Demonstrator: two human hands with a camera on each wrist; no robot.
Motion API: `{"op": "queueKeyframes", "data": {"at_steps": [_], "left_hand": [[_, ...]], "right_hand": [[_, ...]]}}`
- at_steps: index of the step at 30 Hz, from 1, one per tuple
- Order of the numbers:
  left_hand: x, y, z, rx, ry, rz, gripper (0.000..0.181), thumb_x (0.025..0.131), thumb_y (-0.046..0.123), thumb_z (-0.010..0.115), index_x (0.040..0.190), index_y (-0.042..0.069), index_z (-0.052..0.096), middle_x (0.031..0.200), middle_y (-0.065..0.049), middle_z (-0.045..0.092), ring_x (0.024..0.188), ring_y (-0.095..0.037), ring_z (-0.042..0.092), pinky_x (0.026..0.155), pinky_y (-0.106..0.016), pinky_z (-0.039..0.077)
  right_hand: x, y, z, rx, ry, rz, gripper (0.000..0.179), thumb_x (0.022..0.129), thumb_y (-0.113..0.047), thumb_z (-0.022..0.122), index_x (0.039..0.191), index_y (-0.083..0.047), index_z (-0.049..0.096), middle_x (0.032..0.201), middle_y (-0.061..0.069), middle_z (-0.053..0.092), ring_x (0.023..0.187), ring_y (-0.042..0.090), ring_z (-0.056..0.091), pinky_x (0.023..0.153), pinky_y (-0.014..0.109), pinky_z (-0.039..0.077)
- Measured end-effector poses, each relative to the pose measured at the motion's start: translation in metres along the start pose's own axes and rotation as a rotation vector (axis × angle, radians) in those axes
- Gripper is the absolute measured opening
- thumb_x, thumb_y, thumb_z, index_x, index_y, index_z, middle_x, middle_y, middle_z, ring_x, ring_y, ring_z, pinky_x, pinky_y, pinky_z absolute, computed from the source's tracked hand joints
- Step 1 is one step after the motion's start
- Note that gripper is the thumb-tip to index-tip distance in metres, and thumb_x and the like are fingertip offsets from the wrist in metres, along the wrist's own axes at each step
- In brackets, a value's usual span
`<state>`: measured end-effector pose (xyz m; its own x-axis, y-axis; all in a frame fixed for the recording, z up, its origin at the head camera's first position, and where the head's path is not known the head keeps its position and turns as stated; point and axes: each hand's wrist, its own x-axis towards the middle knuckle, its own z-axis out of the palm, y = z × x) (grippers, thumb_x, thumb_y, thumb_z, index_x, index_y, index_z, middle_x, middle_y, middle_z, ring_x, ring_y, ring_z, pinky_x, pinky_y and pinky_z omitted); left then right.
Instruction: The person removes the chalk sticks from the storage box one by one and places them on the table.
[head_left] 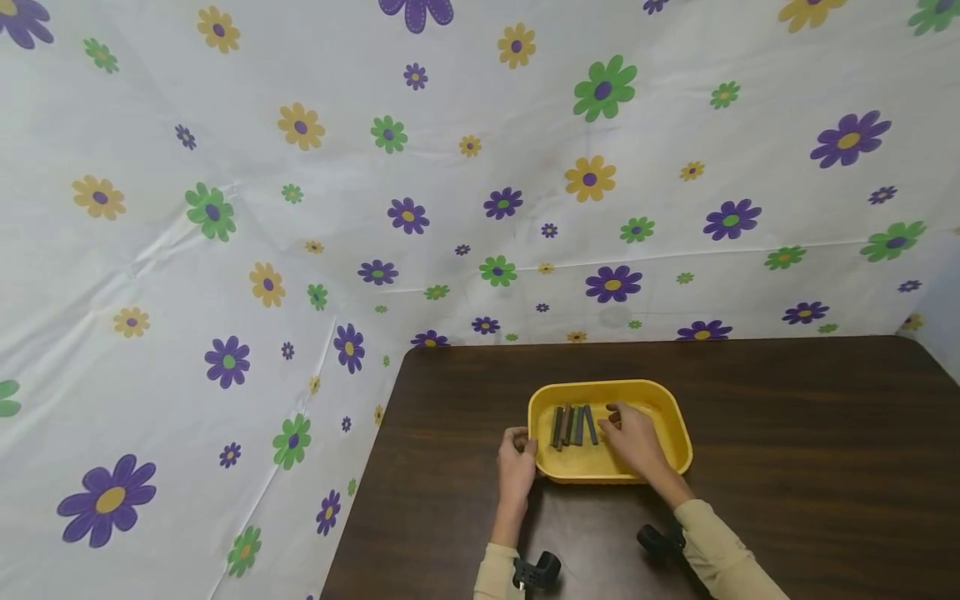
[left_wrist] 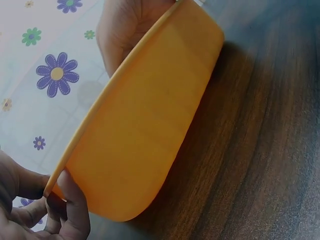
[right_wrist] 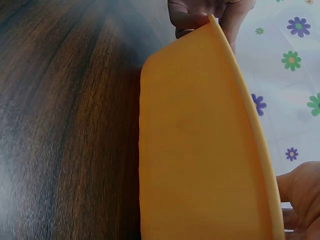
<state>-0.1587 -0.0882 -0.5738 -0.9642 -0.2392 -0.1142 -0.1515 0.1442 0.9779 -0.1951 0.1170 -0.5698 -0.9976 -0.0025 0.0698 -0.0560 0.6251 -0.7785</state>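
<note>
A yellow plastic tray [head_left: 611, 478] with raised walls stands on the table. In its left half lie several short, thin sticks [head_left: 567, 426], dark green, brown and blue, roughly side by side; their exact kind is too small to tell. My left hand [head_left: 517, 467] grips the tray's left rim, thumb inside and fingers bent beneath the edge, as the left wrist view shows. Over the tray's inside is my right hand [head_left: 637, 437], fingers bent, just right of the blue sticks. Whether it pinches anything is hidden; in the right wrist view the tray wall covers its fingertips.
The dark wood-grain table [head_left: 810, 467] extends to both sides of the tray. A white cloth [head_left: 465, 175] printed with flowers hangs behind and to the left. Black wrist cameras [head_left: 538, 572] are worn on both forearms, close above the tabletop.
</note>
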Motion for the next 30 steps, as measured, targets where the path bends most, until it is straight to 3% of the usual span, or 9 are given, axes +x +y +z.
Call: {"op": "queueKeyframes", "data": {"at_steps": [10,18,25,30], "left_hand": [[0.000,0.002,-0.003,-0.110,-0.082,-0.051,0.025,0.106,0.009,0.057,0.127,-0.003,0.056,0.102,-0.016,0.060,0.072,-0.024,0.064,0.054,-0.031,0.055],[-0.001,0.001,-0.005,-0.125,-0.073,-0.065,0.025,0.106,0.009,0.056,0.127,-0.002,0.055,0.103,-0.016,0.060,0.071,-0.024,0.064,0.051,-0.027,0.052],[0.000,-0.001,-0.003,-0.138,-0.073,-0.061,0.024,0.105,0.007,0.055,0.127,-0.003,0.055,0.099,-0.013,0.060,0.070,-0.022,0.063,0.051,-0.026,0.051],[0.000,-0.002,-0.004,-0.143,-0.072,-0.050,0.025,0.105,0.007,0.056,0.127,-0.004,0.055,0.099,-0.013,0.059,0.069,-0.021,0.062,0.051,-0.026,0.051]], "right_hand": [[0.008,-0.003,0.004,-0.024,-0.030,0.015,0.036,0.095,-0.004,0.067,0.123,0.018,0.060,0.106,0.031,0.069,0.098,0.045,0.068,0.082,0.055,0.056],[0.013,0.000,0.011,-0.009,-0.062,0.070,0.044,0.093,-0.003,0.067,0.129,0.020,0.054,0.115,0.036,0.062,0.107,0.048,0.059,0.087,0.059,0.052],[0.017,0.004,0.011,-0.042,-0.031,0.100,0.042,0.094,-0.002,0.066,0.127,0.021,0.054,0.120,0.039,0.054,0.112,0.052,0.053,0.091,0.062,0.048],[0.020,0.005,0.013,-0.056,-0.023,0.071,0.035,0.091,0.000,0.066,0.119,0.020,0.058,0.108,0.035,0.062,0.102,0.049,0.059,0.087,0.060,0.050]]}}
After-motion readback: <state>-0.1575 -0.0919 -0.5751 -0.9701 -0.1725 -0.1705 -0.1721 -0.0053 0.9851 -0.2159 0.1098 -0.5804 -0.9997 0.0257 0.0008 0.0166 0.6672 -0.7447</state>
